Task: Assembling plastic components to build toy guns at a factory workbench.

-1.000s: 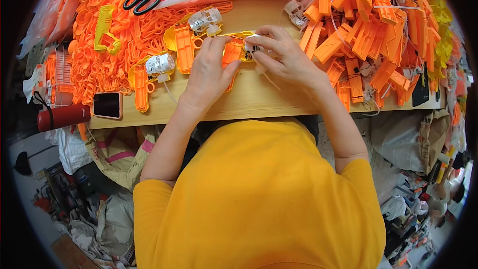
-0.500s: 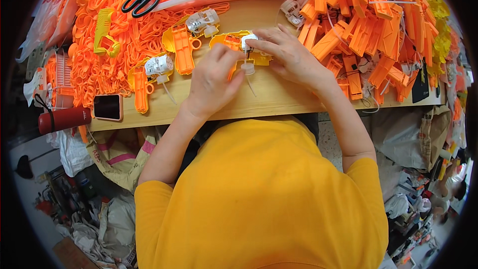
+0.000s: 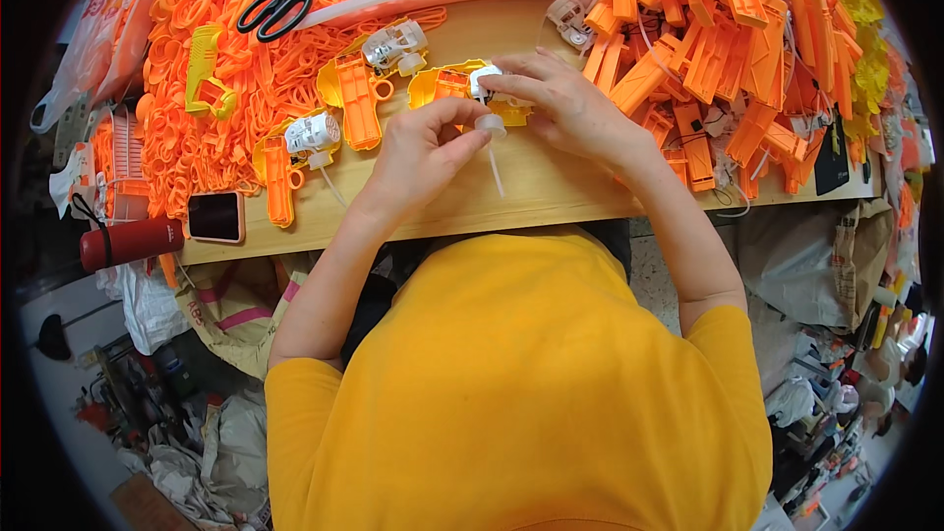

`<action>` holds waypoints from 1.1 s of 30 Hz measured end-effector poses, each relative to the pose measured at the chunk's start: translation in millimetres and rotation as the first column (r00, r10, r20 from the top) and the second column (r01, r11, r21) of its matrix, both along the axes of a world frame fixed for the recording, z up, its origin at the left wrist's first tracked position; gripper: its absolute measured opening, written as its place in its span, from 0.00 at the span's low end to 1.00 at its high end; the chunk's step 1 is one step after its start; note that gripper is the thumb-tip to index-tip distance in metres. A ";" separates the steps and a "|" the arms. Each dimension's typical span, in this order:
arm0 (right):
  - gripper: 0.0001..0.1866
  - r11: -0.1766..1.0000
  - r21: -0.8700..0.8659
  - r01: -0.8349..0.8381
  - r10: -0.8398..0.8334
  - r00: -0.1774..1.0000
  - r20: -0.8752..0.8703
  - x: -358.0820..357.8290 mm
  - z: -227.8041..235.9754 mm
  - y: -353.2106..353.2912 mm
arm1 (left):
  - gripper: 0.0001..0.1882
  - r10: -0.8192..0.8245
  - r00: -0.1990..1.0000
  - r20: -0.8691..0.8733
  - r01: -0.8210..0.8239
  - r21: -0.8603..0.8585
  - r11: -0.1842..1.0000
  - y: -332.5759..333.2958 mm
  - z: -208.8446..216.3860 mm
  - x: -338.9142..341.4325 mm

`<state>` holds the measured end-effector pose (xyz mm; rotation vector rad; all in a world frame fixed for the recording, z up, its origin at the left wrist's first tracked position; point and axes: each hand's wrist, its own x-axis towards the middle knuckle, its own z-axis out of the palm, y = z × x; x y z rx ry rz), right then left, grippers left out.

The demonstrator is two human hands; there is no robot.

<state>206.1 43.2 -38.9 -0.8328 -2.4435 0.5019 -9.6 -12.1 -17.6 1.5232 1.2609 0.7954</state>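
- Head view: on a wooden tabletop (image 3: 551, 192), a yellow pistol-shaped shell (image 3: 420, 90) lies between the two hands, an orange insert (image 3: 452, 85) in its body and a white cylindrical housing (image 3: 478, 79) at its right end.
- Just below, a round translucent cap (image 3: 490, 125) trails a thin pale tube (image 3: 498, 172) toward the table's near edge.
- The left hand (image 3: 418, 152), forearm angled up from the lower left, pinches the cap between thumb and bent index finger.
- The right hand (image 3: 580, 110) reaches in palm down, fingers loosely spread, fingertips at the housing; whether they grip it cannot be told.
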 end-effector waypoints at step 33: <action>0.31 0.942 -0.320 -0.098 0.069 0.993 -0.099 1.3 5.1 14.2 | 0.09 -0.067 0.973 -0.222 0.189 0.595 0.781 28.1 2.1 5.9</action>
